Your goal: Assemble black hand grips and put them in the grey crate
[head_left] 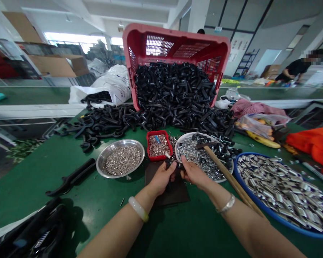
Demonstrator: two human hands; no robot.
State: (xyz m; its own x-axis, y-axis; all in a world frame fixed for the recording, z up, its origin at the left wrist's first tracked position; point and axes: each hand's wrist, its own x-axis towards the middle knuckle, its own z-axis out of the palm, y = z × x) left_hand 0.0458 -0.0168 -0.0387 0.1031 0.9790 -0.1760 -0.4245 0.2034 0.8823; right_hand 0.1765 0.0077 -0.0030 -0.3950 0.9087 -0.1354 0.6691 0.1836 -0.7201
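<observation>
My left hand [161,178] is closed on a small black part, its thumb on top. Close beside it, my right hand [193,172] has thumb and fingers pinched at the part's right side; fingers hide most of the part. Under the hands lies a dark flat pad [173,200]. Just beyond is a small red tray [149,153] of copper-coloured pins with a blue-handled tool [157,139] in it. To the left sits a steel bowl [99,168] of small metal pieces. A round white tray [229,163] of screws and black-headed parts is at the right, with a hammer [222,168] across it.
A tipped red crate [129,71] spills black handle-like parts [174,96] over the table's far side. A blue basin [261,209] of metal pieces stands right, near bananas [263,139] and orange cloth [314,145]. Long black parts [72,179] lie left. A person [296,70] works beyond.
</observation>
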